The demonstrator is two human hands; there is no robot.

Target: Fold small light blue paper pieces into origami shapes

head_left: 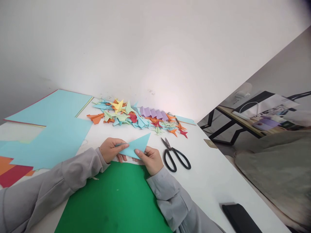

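Between my two hands is a folded piece of light blue paper (137, 144), its sharp tip pointing up and to the right. My left hand (112, 150) pinches its left end, thumb on top and fingers beneath. At the lower right edge, my right hand (151, 158) grips the same paper with the thumb pressed on its face. Both hands are just above the far edge of a green sheet (114, 197). Black-handled scissors (173, 153) lie to the right of my right hand, blades slightly apart and pointing away.
A pile of small folded paper shapes (128, 114) in several colours lies along the wall, with purple pleated paper (153, 113) among them. Large light blue sheets (65, 139) cover the left side. A black flat object (240, 218) lies near the right edge. Beyond stands another table (225, 113).
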